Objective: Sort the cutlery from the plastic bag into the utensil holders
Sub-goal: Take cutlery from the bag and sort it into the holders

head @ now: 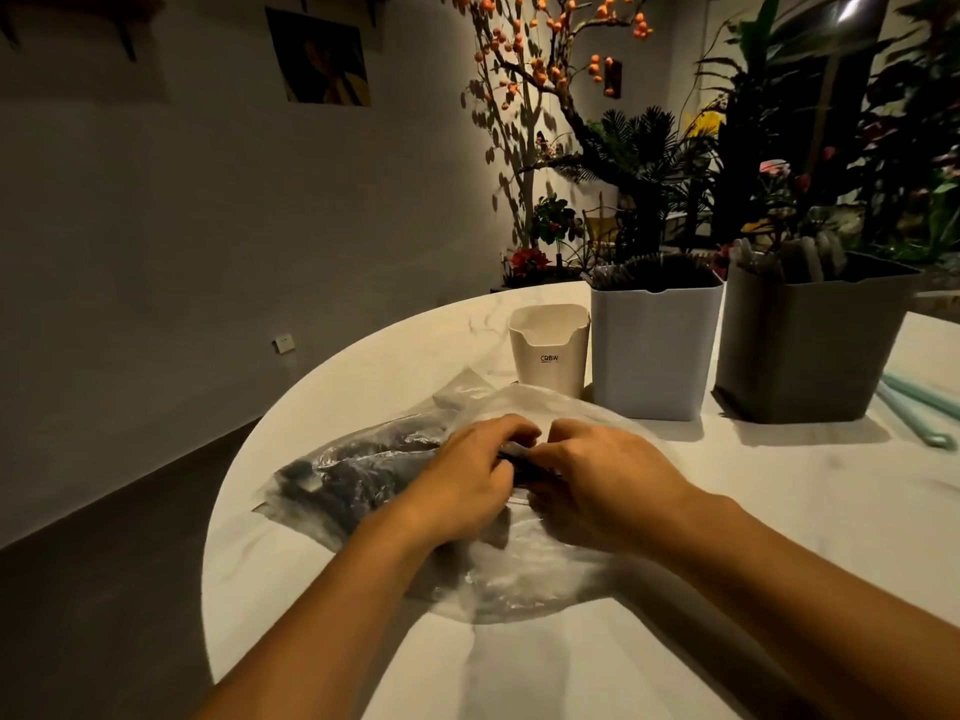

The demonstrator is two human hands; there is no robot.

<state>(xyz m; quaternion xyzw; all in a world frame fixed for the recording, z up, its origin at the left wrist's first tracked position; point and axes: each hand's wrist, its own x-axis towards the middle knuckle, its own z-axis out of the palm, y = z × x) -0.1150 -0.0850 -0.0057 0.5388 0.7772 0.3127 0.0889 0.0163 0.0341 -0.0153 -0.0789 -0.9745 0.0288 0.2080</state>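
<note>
Dim plants crowd the far right behind a pale round surface [675, 589]. Near the middle lies the clear plastic bag [363, 475] of dark cutlery. Both the left hand [467, 480] and right hand [602, 475] pinch a dark piece above it. Beyond stand a cream holder [548, 350], a white holder [652, 350] and a grey holder [800, 345].

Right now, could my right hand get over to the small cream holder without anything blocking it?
Probably yes. The right hand is on the plastic bag, and the small cream holder stands just beyond the bag's far edge with only bag between. The taller white holder sits beside it, not in front.
</note>
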